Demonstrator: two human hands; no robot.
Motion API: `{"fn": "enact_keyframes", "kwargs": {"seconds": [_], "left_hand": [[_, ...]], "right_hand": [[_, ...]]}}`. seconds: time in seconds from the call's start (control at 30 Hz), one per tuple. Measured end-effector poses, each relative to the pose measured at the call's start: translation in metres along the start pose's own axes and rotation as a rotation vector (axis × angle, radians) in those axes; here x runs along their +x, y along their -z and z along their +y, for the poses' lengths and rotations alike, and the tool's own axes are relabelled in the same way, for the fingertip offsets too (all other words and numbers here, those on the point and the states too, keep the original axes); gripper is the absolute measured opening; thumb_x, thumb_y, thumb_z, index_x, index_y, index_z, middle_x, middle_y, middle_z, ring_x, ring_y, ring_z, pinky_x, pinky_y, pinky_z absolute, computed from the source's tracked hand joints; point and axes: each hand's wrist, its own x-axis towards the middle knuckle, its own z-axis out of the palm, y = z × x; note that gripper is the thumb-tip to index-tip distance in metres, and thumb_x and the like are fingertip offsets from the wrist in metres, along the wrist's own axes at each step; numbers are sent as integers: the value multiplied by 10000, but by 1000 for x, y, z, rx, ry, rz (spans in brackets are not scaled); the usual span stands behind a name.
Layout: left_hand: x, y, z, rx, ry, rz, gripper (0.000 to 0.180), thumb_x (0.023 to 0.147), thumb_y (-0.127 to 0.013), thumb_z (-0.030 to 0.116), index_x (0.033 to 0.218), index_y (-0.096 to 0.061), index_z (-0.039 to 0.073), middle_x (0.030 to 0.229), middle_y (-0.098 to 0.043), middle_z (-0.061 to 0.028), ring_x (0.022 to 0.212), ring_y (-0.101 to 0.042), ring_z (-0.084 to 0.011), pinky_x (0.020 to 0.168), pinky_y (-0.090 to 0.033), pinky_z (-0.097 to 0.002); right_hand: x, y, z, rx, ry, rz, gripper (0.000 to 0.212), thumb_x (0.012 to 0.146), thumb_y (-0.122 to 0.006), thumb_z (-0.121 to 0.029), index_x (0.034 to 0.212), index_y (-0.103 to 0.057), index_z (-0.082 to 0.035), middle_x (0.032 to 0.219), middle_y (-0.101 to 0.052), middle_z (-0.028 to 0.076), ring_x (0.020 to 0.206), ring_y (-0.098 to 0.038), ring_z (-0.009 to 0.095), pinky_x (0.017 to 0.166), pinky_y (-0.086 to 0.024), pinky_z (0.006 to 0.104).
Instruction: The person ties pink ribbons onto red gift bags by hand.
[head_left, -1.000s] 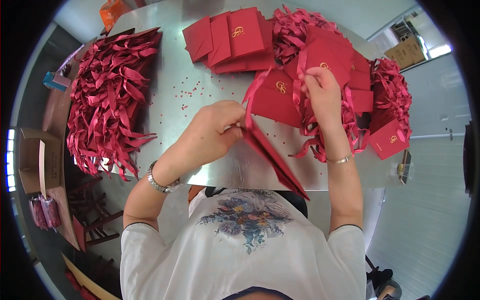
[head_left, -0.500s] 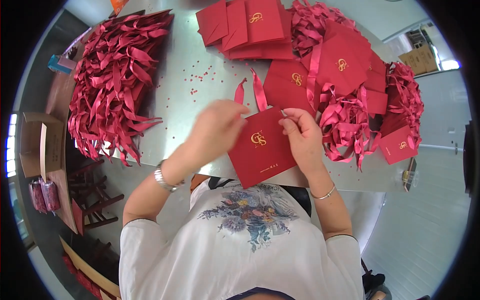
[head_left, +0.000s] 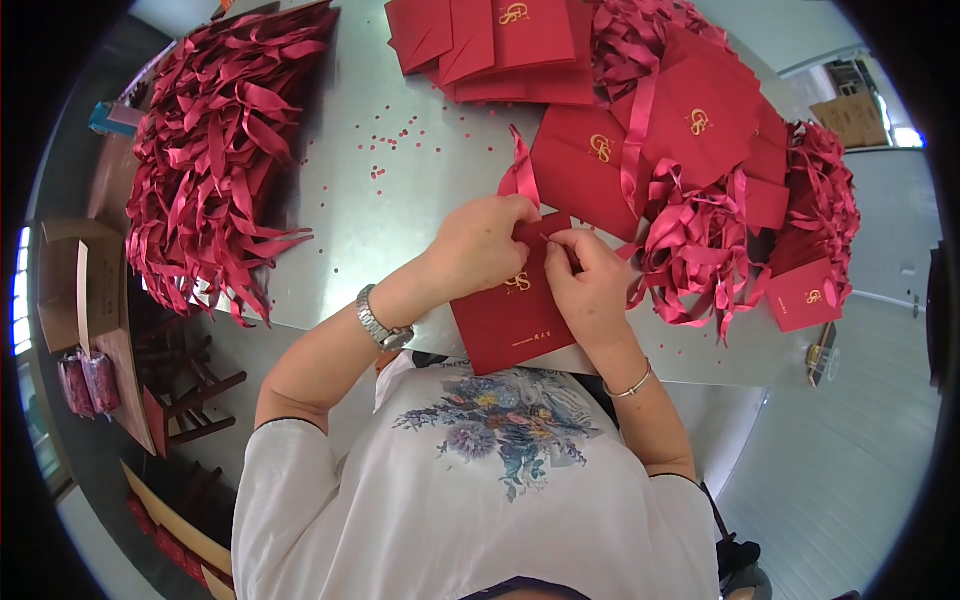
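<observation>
A small red paper bag [head_left: 510,335] with gold print lies tilted at the table's front edge, before my body. My left hand [head_left: 485,245] is closed at its upper edge and covers part of the gold emblem; the fingertips are partly hidden. My right hand [head_left: 590,290] pinches the same upper edge with thumb and forefinger, close to the left fingers. A red satin ribbon [head_left: 520,172] stands up behind the bag, just beyond my left hand. Whether either hand also grips ribbon is hidden.
A large heap of ribboned red bags [head_left: 215,160] covers the table's left side. Flat red bags [head_left: 520,50] are stacked at the back, more bags [head_left: 700,120] at the right with a tangle of ribbons [head_left: 700,240]. Small red paper dots [head_left: 400,135] are scattered on the metal table [head_left: 350,220].
My left hand has moved right and closed in beside my right hand over the bag's upper edge. My right hand has shifted slightly left and down. One of two ribbon ends is no longer seen separately.
</observation>
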Motion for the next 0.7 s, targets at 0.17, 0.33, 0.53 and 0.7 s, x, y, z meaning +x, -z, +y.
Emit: {"fn": "enact_keyframes", "kwargs": {"seconds": [0.17,0.33,0.53,0.7], "left_hand": [[-2,-4,-5,-76,-36,12,245,767,-610,23,1010,-637,1,906,-674,-178,841,-660,-307,737,-509,-368],[-12,-12,7,94,-117,130,178,777,-604,11,950,-643,19,867,-663,-161,819,-635,-343,711,-505,-406],[-18,-8,10,136,-201,129,165,787,-600,9,943,-650,29,856,-660,-157,839,-618,-358,712,-501,-435],[-17,10,5,-182,-52,-29,144,873,-601,70,983,-665,1,827,-659,-154,784,-644,-247,714,-500,-339]], "right_hand": [[2,0,-1,-62,22,3,59,774,-647,-13,812,-605,-26,723,-632,142,633,-629,309,559,-502,383],[5,1,-14,-333,92,-63,71,772,-629,-46,755,-564,-23,689,-616,141,624,-630,316,547,-507,407],[11,4,-19,-357,47,-176,87,791,-629,-53,826,-561,-11,697,-619,167,638,-631,348,554,-502,444],[12,11,-20,-80,-60,-277,188,829,-634,-42,990,-544,-4,786,-651,179,688,-648,364,601,-511,433]]}}
